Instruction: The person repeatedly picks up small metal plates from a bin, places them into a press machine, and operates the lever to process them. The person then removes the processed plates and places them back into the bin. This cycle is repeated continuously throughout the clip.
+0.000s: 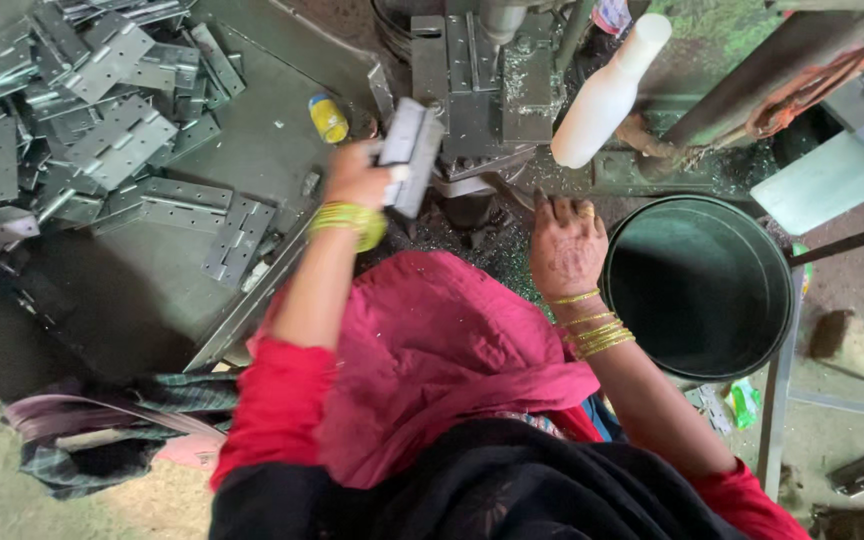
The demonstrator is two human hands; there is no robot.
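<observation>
My left hand (355,175) grips a grey metal hinge plate (409,155), held up and blurred, just left of the machine's work table (482,95). Another hinge plate lies on that table under the spindle. My right hand (564,245) rests flat, fingers spread, on the surface strewn with metal shavings below the machine, holding nothing. Yellow bangles ring both wrists. Red sleeves and a pink cloth cover the lower middle of the view.
A heap of grey hinge plates (92,130) fills the metal tray at left. A small yellow-blue container (328,117) lies by it. A white plastic bottle (607,95) leans on the machine. A dark round bucket (702,285) stands at right.
</observation>
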